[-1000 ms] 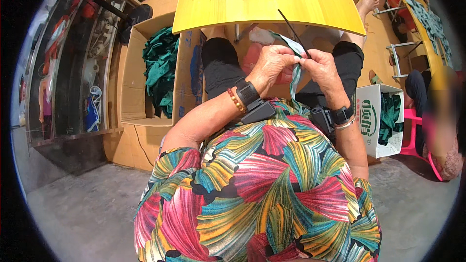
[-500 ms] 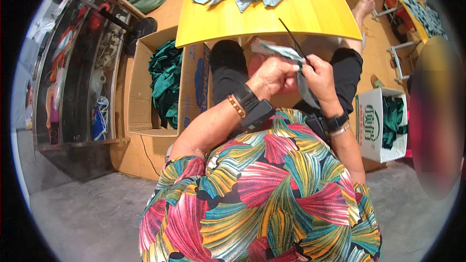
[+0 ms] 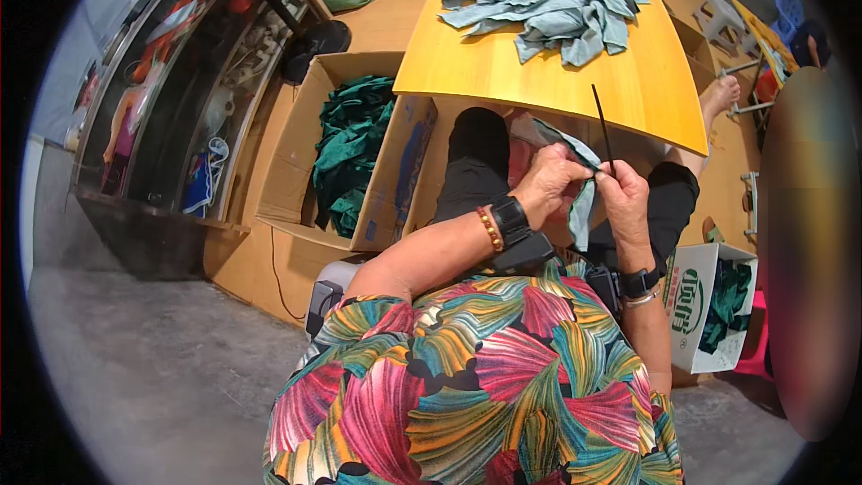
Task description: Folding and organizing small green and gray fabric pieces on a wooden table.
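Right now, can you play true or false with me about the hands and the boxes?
1. The left hand and right hand meet at a pale grey-green cloth strip. True.
2. A thin black rod sticks out from the right hand. True.
3. The brown cardboard box and white box both hold dark green cloth. True.
4. The left hand is inside the brown cardboard box. False: it is at the cloth strip.
5. The white box is closed. False: it is open.

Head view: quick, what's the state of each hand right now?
Left hand: closed, pinching the pale cloth.
Right hand: closed, holding the thin black rod; whether its grip includes the cloth, I can't tell.
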A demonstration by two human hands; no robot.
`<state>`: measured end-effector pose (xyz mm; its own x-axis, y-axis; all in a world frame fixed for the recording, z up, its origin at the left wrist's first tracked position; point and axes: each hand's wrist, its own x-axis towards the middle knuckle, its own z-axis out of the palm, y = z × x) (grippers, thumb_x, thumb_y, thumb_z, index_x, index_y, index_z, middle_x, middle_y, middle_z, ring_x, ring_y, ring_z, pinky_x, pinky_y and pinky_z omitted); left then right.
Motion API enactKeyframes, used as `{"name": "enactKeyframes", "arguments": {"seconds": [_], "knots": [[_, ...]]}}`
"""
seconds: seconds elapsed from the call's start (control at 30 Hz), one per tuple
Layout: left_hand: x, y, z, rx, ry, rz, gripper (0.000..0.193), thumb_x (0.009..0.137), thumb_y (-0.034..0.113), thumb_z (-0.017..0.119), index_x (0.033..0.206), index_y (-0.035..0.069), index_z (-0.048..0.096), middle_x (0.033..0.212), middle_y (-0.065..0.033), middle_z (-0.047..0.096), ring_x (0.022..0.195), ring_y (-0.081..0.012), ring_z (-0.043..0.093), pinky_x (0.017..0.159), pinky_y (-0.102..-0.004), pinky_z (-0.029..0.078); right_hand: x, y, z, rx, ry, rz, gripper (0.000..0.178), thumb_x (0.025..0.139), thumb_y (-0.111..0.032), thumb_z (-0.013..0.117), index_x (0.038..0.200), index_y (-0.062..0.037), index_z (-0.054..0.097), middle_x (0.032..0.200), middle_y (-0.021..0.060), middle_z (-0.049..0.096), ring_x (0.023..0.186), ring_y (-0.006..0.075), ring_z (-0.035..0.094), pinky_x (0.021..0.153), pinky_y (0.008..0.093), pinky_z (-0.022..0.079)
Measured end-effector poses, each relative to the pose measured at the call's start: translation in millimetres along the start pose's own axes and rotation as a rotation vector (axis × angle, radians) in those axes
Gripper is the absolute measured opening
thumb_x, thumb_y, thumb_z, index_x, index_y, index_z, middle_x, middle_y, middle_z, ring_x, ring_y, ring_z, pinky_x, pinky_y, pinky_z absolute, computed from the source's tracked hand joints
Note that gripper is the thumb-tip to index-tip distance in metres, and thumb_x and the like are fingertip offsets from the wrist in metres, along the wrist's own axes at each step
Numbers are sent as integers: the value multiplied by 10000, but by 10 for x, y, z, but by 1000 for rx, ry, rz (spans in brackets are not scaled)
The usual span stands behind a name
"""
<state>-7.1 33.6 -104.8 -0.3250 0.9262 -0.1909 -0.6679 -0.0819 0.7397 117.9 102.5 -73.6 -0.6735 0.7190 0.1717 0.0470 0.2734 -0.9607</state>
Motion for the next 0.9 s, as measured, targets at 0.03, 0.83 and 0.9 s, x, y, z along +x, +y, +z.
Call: {"name": "enactKeyframes", "arguments": {"seconds": [0.03,0.83,0.9], "knots": [[-19,21,93,-28,73,12,149,701,-54,552,842,-7,561,775,-79,594,698,-176,572,659,-302,470,16,-33,-1,-112,20,-38,93,785,-75,546,774,14,570,606,17,526,563,85,475,515,251,397],[-68,350,-63,412,-144,-86,219,758,73,582,958,-19,592,740,-82,626,555,-163,568,466,-238,420,53,3,-44,-180,14,-15,164,700,-133,527,737,17,582,633,215,545,573,311,577,532,369,437],[8,319,-137,393,-85,-69,197,770,66,554,937,-32,582,779,-68,620,586,-147,539,497,-228,397,93,48,-19,-93,30,5,160,705,-135,533,733,16,580,628,217,541,564,298,576,528,364,434]]}}
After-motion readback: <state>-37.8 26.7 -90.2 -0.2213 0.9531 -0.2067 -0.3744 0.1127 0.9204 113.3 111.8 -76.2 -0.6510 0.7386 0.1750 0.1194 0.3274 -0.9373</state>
